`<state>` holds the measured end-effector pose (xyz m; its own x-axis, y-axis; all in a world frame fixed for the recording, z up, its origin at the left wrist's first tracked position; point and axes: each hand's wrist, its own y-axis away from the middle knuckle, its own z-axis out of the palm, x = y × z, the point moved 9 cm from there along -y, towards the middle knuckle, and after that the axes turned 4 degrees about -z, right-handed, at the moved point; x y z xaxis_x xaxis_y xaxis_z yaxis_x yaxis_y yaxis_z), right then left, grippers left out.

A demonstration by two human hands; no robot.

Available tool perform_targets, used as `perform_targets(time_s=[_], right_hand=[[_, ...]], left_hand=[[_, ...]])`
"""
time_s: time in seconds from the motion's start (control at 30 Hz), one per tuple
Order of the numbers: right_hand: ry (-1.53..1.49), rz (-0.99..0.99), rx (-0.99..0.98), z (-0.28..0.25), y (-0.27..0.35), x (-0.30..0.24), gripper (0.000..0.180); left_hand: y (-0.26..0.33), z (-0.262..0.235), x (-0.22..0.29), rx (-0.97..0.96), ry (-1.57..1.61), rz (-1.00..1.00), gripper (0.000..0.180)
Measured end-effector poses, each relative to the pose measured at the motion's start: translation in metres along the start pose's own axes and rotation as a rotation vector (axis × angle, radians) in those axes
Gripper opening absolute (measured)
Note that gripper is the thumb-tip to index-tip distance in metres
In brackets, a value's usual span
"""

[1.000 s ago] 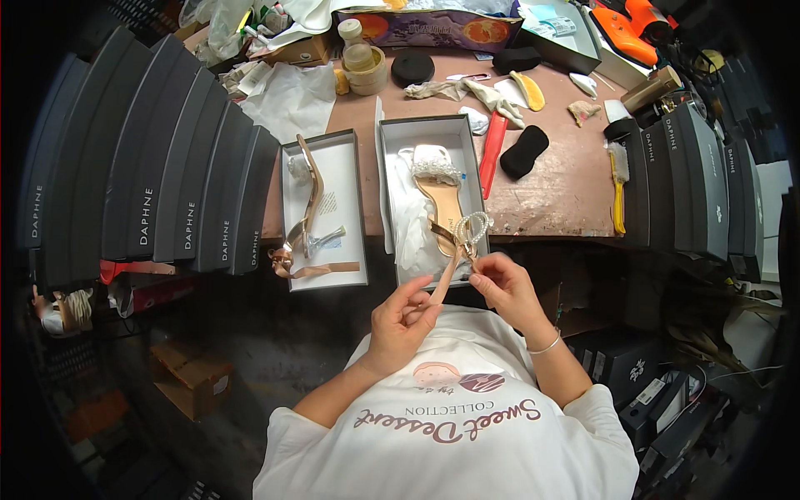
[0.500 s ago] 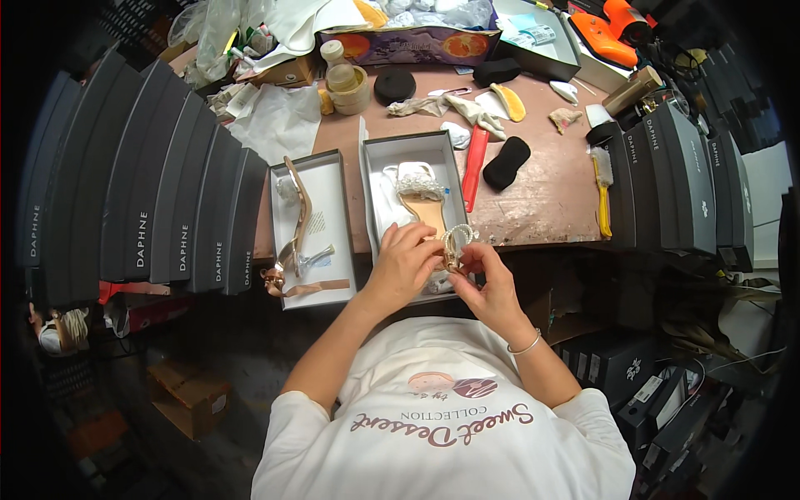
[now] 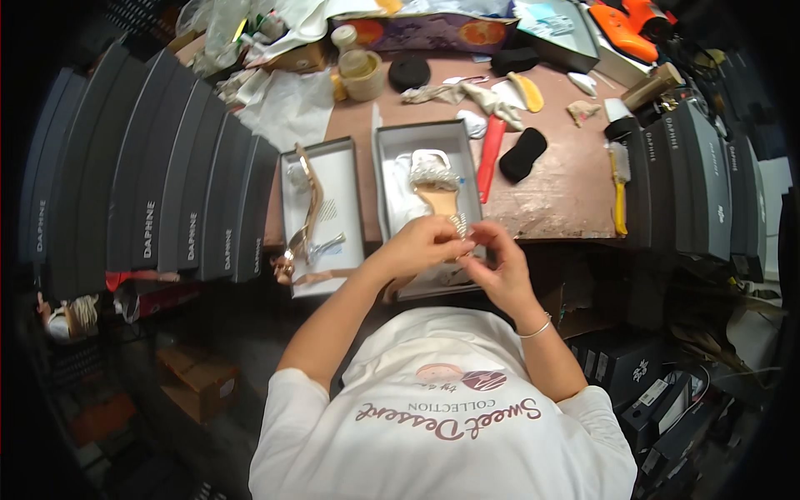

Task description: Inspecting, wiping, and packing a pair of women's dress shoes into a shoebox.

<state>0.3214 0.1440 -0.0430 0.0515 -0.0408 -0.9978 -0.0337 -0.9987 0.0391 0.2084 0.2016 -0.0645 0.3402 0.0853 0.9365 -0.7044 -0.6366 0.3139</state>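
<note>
A sandal (image 3: 437, 200) with a tan insole and a sparkling beaded toe band lies toe-away over a grey shoe box (image 3: 473, 150) in front of me. My left hand (image 3: 423, 246) is closed over the heel end, fingers pinching its beaded ankle strap (image 3: 458, 223). Close beside it, my right hand (image 3: 502, 271) pinches at the same strap with thumb and fingertips; the exact spot is hidden by the fingers. To the left, a rose-gold sandal (image 3: 312, 196) lies on its side in a second open tray (image 3: 346, 250) with a small clear packet.
Stacks of grey shoe boxes stand left (image 3: 171, 167) and right (image 3: 696, 183). On the table are a red-handled tool (image 3: 492, 158), a black pad (image 3: 523, 156), a yellow-handled brush (image 3: 619, 192), a jar (image 3: 363, 79) and cloth scraps. A patterned carton (image 3: 425, 35) stands behind.
The strap's loop, raised between my hands before, is now drawn down and mostly covered by my fingers. My left hand has closed further round the heel end. The view has shifted slightly.
</note>
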Motion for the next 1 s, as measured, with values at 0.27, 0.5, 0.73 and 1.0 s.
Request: perform_targets(time_s=[0.27, 0.5, 0.73, 1.0], right_hand=[[0.389, -0.126, -0.019, -0.004, -0.002, -0.006, 0.021], [0.458, -0.244, 0.003, -0.006, -0.006, -0.004, 0.021], [0.139, 0.09, -0.078, -0.002, -0.019, 0.007, 0.012], [0.127, 0.014, -0.126, -0.002, -0.023, 0.004, 0.009]], left_hand=[[-0.003, -0.001, 0.008, -0.065, 0.001, -0.014, 0.021], [0.004, -0.005, 0.013, -0.025, -0.158, 0.013, 0.034], [0.004, -0.004, -0.003, -0.029, 0.222, -0.034, 0.041], [0.006, 0.002, -0.003, 0.028, 0.283, -0.06, 0.024]])
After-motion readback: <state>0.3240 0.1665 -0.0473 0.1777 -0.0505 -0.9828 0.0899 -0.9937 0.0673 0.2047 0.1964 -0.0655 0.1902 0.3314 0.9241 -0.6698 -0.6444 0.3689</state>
